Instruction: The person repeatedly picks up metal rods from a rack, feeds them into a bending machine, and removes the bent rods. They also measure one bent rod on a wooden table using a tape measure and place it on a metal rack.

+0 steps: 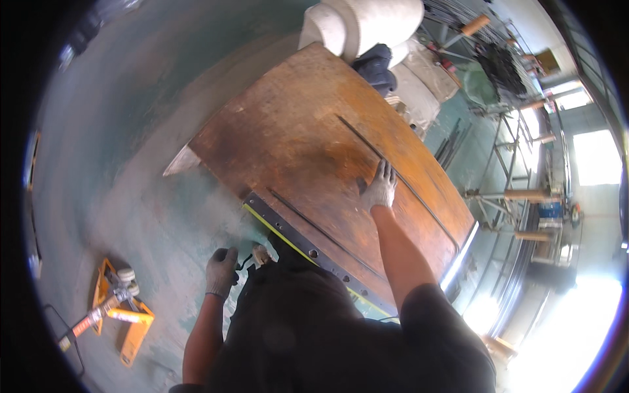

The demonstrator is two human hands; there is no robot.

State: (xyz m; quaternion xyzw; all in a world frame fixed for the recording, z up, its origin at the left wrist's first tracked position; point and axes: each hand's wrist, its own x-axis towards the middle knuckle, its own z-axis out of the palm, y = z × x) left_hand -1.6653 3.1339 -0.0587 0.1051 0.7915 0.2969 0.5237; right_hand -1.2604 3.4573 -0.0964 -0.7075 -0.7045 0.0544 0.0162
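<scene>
A long thin dark rod point(419, 198) lies slantwise across a broad brown, stained work table point(275, 118). My right hand point(380, 188), in a pale glove with dark fingertips, reaches over the table with its fingers stretched out, their tips at the rod. Nearer me, a second thin dark rod point(314, 226) lies on the same top. Along the near edge runs a dark metal bar with round holes point(282, 227), with a yellow-green strip beside it. My left hand point(221, 270), also gloved, hangs low beside my body with curled fingers. A small dark hooked thing shows next to it; whether it is held is unclear.
A yellow pallet jack point(134, 321) stands on the green floor at the left. Large white rolls point(373, 23) and a dark cloth bundle point(375, 69) are beyond the table's far end. Metal racks point(508, 195) with long stock line the right side.
</scene>
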